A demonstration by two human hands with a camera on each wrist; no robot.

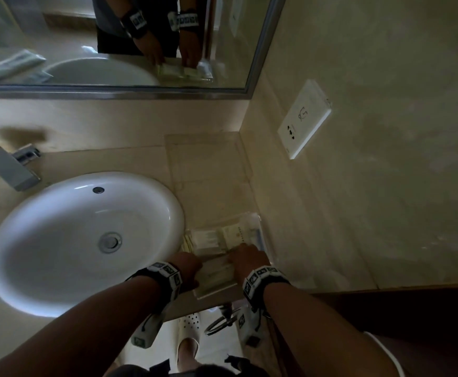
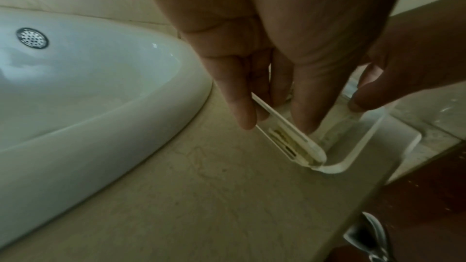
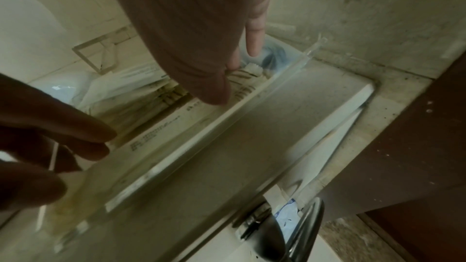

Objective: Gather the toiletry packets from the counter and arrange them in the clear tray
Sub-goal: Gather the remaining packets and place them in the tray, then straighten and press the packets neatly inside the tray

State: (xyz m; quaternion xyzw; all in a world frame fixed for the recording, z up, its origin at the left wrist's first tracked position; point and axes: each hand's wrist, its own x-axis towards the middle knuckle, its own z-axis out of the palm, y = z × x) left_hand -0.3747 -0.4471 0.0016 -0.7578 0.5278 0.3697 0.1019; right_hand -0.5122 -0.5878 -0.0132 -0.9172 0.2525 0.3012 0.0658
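Left hand (image 1: 188,268) is pinched on one end of a long packet (image 3: 156,136) in the clear tray (image 3: 201,135), its other end touched by the right hand (image 1: 249,258), grip unclear, on the beige counter (image 2: 201,196) between sink (image 1: 59,227) and wall (image 1: 358,200).

The beige worktop (image 1: 100,161) carries a round white sink (image 1: 59,227), a clear tray (image 2: 335,167) just right of it, and a second tray (image 1: 208,164) behind, by the wall

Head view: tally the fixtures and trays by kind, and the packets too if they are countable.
Sink: 1
Faucet: 1
Mirror: 1
Wall socket: 1
Clear trays: 2, near and far
Packets: overlapping, cannot count
Total: 6, packets aside
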